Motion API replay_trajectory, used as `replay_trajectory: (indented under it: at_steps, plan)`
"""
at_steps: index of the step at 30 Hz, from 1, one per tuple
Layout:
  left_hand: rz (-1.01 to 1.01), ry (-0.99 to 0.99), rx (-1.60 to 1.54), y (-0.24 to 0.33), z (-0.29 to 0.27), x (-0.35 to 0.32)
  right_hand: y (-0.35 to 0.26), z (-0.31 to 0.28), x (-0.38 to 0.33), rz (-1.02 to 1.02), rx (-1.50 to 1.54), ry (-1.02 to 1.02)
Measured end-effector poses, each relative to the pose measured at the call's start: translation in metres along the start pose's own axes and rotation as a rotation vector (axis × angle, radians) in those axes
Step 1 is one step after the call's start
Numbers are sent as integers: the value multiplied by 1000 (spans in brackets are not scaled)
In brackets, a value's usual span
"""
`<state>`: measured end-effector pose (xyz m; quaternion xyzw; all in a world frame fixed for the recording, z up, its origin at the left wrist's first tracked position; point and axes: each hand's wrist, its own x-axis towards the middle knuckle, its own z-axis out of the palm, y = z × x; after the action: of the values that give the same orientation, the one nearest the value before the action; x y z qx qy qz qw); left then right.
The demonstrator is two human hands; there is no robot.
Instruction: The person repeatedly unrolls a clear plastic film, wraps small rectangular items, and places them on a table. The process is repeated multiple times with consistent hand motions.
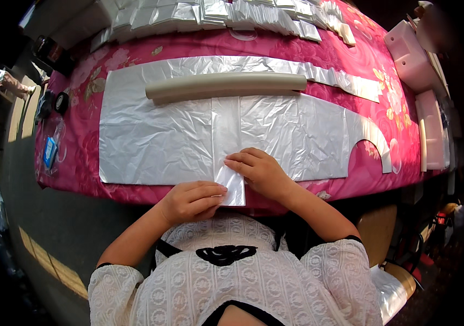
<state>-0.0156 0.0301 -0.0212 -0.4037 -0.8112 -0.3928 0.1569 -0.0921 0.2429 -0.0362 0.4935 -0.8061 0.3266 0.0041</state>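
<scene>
White top (pixel 243 285) faces silvery plastic (pixel 156 136) on pink tablecloth (pixel 183 46) beside sunlit floor (pixel 80 233).

A small, glossy white plastic piece (pixel 234 191), folded narrow, sat between my fingers (pixel 210 192), overlapping the near edge of a large, silvery-white plastic sheet (pixel 156 133), which lay flat and crinkled, stretched lengthwise across the table (pixel 82 157).

Upper body of the person. The white top (pixel 188 288) is of textured, lace-like fabric, patterned with columns of round medallions. Black trim (pixel 233 303) borders the neckline at the near edge; a black openwork ornament (pixel 226 254) lies farther, at the middle. The left sleeve (pixel 113 288) and right sleeve (pixel 340 266) are short, loose and black-edged. Left hand (pixel 195 200), right hand (pixel 260 171) and forearms (pixel 319 213): bare.
</scene>
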Motion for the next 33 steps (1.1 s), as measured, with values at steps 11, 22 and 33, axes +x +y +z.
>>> replay_trajectory:
  at_steps: [11, 22, 33]
  plan:
    - [-285, -198, 323, -22, 9, 8, 1, -3, 1, 38, -34, 106]
    - [-959, 124, -268, -16, -2, 48, 31, -27, 49, 872, 500, -202]
    - [-579, -296, 450, -21, 43, 26, 41, -30, 61, 1030, 638, -293]
